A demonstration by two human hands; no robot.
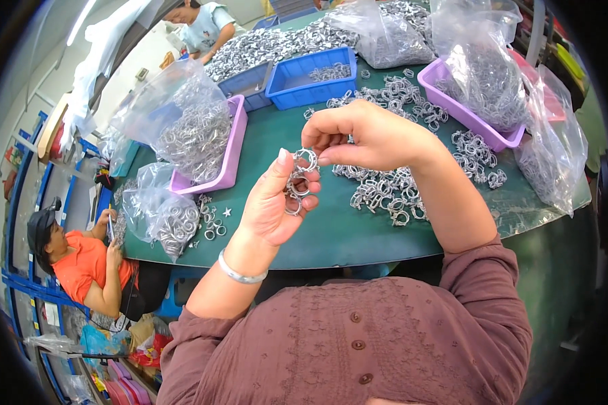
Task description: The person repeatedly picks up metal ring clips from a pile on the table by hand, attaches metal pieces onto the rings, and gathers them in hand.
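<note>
My left hand point(275, 210) is raised over the near part of the green table, with its thumb and fingers closed round several silver metal rings point(294, 183) that hang together in a short row. From the right, my right hand point(366, 135) meets the uppermost ring, its thumb and forefinger pinched at that ring's edge. Whether a smaller part sits inside that pinch is hidden by the fingers. Just beyond and right of my hands lies a loose pile of similar linked silver pieces point(388, 192), with more pieces point(402, 94) spread farther back.
A purple bin point(233, 145) with bagged rings stands left, another purple bin point(469, 121) right. Blue trays point(311, 86) sit ahead, before a large metal heap point(277, 46). A bag of rings point(175, 223) lies near left. Co-workers sit left point(91, 270) and far point(206, 30).
</note>
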